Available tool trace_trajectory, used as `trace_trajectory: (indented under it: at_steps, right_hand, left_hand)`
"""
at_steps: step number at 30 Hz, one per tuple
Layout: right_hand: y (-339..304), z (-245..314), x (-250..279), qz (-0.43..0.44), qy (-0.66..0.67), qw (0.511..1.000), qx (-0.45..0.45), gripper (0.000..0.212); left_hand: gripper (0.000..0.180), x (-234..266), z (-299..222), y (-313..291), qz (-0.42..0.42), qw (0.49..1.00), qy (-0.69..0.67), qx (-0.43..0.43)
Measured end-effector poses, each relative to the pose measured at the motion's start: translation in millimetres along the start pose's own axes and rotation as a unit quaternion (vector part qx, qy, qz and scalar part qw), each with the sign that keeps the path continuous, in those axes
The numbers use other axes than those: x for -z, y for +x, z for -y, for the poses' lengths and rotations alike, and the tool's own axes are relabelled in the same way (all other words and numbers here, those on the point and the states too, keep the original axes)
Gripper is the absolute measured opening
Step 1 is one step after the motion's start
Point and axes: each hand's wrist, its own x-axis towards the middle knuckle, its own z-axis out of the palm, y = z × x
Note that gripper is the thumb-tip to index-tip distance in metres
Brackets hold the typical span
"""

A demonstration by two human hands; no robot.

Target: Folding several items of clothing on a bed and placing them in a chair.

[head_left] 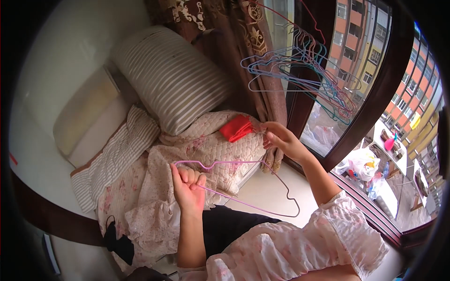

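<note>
My left hand point(188, 184) is closed around one end of a pink wire hanger point(234, 162), its thumb pointing up. The hanger stretches to the right in front of my body, tilted, with its far corner low on the right. Cream speckled fabric point(157, 220) lies or hangs beside my left wrist; whether that hand also holds it I cannot tell. My right hand point(282, 142) is raised above the hanger's upper bend, thumb and fingers pinched; what is in them is too small to make out. Just left of its fingertips a folded red cloth point(236, 128) lies on the quilted bedding point(220, 152).
A striped pillow point(176, 77) and a striped cloth point(117, 150) lie on the bed. Several wire hangers point(304, 77) hang by the window at upper right. Brown curtains point(253, 56) hang behind the bed. A black item point(119, 243) sits at lower left. White bags point(363, 164) stand outside.
</note>
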Motion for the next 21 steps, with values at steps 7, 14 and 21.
trace_trajectory:
  at_steps: [7, 14, 21]
  right_hand:
    - [-82, -26, 19, 0.26, -0.074, 0.925, -0.267, 0.063]
    - [-68, 14, 31, 0.008, -0.022, 0.978, -0.208, 0.023]
    - [-45, 63, 113, -0.234, -0.107, 0.966, 0.035, 0.019]
  left_hand:
    - [0.047, -39, -17, 23, 0.049, 0.988, -0.142, -0.04]
    - [0.04, -29, -41, 20, 0.246, 0.962, -0.072, -0.093]
    - [0.027, -18, -28, 5, 0.057, 0.955, 0.258, -0.137]
